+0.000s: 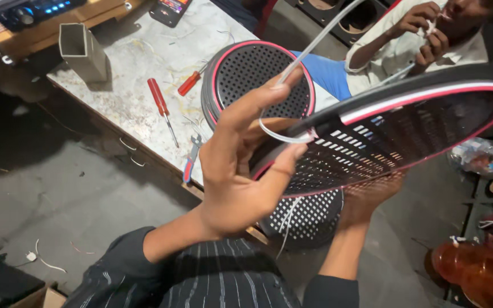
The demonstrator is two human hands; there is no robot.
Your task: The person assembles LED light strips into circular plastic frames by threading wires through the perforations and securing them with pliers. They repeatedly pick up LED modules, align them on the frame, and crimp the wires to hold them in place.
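Observation:
I hold up a round black speaker grille (406, 137) with a pink rim, tilted almost edge-on at the right. My left hand (241, 165) pinches a white strip (309, 48) at the grille's near edge, where it loops into the rim. My right hand (366, 197) supports the grille from underneath and shows only through the mesh. A second pink-rimmed grille (258, 74) lies flat on the workbench behind my left hand. A third black grille (309, 219) sits below the one I hold.
The worn workbench (126, 85) carries two red-handled screwdrivers (158, 100), pliers (190, 162), a metal square tube (81, 48) and a device (169, 8). Another person sits at the upper right with hands (426, 31) raised. Orange plastic (475, 271) lies at the lower right.

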